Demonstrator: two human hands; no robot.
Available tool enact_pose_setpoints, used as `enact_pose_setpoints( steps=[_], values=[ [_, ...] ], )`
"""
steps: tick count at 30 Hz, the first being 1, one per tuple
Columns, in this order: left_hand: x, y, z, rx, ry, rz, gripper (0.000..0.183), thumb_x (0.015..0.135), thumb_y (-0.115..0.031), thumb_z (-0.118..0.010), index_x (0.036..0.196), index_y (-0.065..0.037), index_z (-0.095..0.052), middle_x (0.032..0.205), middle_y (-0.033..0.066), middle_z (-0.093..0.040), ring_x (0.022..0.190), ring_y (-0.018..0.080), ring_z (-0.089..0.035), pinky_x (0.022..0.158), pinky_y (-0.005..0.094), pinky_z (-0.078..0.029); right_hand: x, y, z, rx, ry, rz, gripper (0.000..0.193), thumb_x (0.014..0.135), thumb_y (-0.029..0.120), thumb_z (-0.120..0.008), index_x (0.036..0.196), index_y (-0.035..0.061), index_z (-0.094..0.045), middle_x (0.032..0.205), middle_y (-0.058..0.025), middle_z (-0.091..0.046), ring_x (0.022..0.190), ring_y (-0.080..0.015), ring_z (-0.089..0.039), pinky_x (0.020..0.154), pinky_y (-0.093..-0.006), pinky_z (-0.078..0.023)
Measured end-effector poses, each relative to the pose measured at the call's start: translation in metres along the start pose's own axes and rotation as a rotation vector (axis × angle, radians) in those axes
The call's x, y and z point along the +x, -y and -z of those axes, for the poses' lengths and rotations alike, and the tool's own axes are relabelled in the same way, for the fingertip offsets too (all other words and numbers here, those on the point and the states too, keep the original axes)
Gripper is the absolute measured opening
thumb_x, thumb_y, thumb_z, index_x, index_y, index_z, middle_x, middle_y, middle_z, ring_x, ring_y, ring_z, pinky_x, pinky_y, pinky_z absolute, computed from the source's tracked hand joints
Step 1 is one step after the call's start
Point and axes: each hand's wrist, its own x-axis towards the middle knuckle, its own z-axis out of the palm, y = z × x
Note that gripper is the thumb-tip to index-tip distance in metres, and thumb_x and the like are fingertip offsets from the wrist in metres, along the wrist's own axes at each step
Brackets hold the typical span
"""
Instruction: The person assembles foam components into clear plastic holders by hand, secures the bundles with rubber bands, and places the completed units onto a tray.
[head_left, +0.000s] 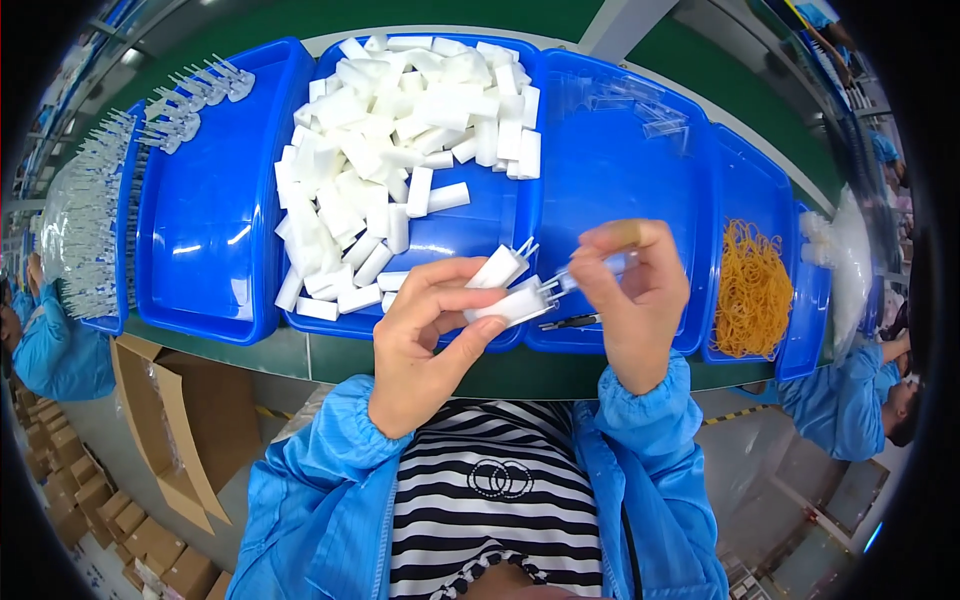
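My left hand [415, 335] is closed around two white plastic blocks [516, 304], held side by side with thin metal pins sticking out of their right ends. Just right of those pins, my right hand [645, 305] pinches a small clear plastic sleeve [618, 263]. The sleeve's near end lies close to the pins of the lower block; whether it touches them is hard to see. Both hands are above the front edges of the blue trays. A dark pen [572, 322] lies below the right fingers.
One blue tray [470, 225] holds a pile of white blocks [420, 110]. To its right are clear plastic sleeves [660, 118] and yellow rubber bands [752, 290]. Pronged pieces [190, 105] sit at far left. A cardboard box [185, 420] stands below; co-workers sit at both sides.
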Motion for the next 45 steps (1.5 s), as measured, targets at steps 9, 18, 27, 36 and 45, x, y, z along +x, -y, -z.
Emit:
enact_pose_setpoints(
  steps=[9, 18, 27, 36, 45],
  values=[
    [0.000, 0.002, -0.004, -0.028, -0.039, 0.030, 0.022, 0.087, 0.006, -0.069, 0.109, 0.002, -0.067, 0.129, 0.0148, -0.053, 0.111, 0.0234, -0.062, 0.090, 0.0314, -0.057, -0.006, -0.012, -0.006, -0.063, 0.089, 0.054, 0.026, 0.073, 0.005, -0.084, 0.090, 0.0029, -0.064, 0.091, -0.0084, -0.065, 0.088, -0.0181, -0.062, 0.079, -0.0298, -0.049],
    [0.005, -0.003, -0.005, 0.234, 0.032, -0.069, 0.022, 0.087, -0.003, -0.071, 0.109, -0.004, -0.071, 0.123, 0.0128, -0.055, 0.107, 0.0235, -0.060, 0.089, 0.0330, -0.051, -0.019, -0.024, -0.018, 0.042, -0.054, 0.086, 0.029, 0.070, -0.001, -0.083, 0.088, 0.0034, -0.061, 0.087, -0.0088, -0.065, 0.097, -0.0218, -0.059, 0.080, -0.0331, -0.049],
    [0.009, -0.002, -0.005, 0.249, 0.118, -0.090, 0.018, 0.088, -0.009, -0.070, 0.106, -0.005, -0.070, 0.123, 0.0139, -0.055, 0.111, 0.0269, -0.057, 0.091, 0.0344, -0.049, -0.015, -0.029, -0.010, 0.064, 0.042, 0.167, 0.029, 0.074, -0.001, -0.082, 0.092, 0.0032, -0.059, 0.088, -0.0114, -0.064, 0.100, -0.0221, -0.059, 0.080, -0.0317, -0.051],
    [0.007, -0.005, -0.007, 0.189, 0.038, -0.054, 0.015, 0.087, -0.008, -0.072, 0.101, -0.005, -0.070, 0.117, 0.0151, -0.060, 0.108, 0.0270, -0.059, 0.090, 0.0346, -0.049, -0.020, -0.029, -0.013, 0.050, 0.047, 0.188, 0.028, 0.076, 0.002, -0.081, 0.094, 0.0032, -0.059, 0.096, -0.0123, -0.064, 0.100, -0.0225, -0.059, 0.080, -0.0305, -0.052],
    [0.004, -0.010, -0.005, 0.260, -0.034, -0.070, 0.021, 0.080, -0.004, -0.077, 0.100, -0.004, -0.072, 0.116, 0.0144, -0.064, 0.102, 0.0277, -0.064, 0.085, 0.0351, -0.053, -0.014, -0.023, -0.010, -0.156, 0.083, 0.141, 0.023, 0.074, 0.005, -0.083, 0.087, 0.0025, -0.065, 0.101, -0.0115, -0.064, 0.102, -0.0199, -0.059, 0.085, -0.0317, -0.048]
  ],
)
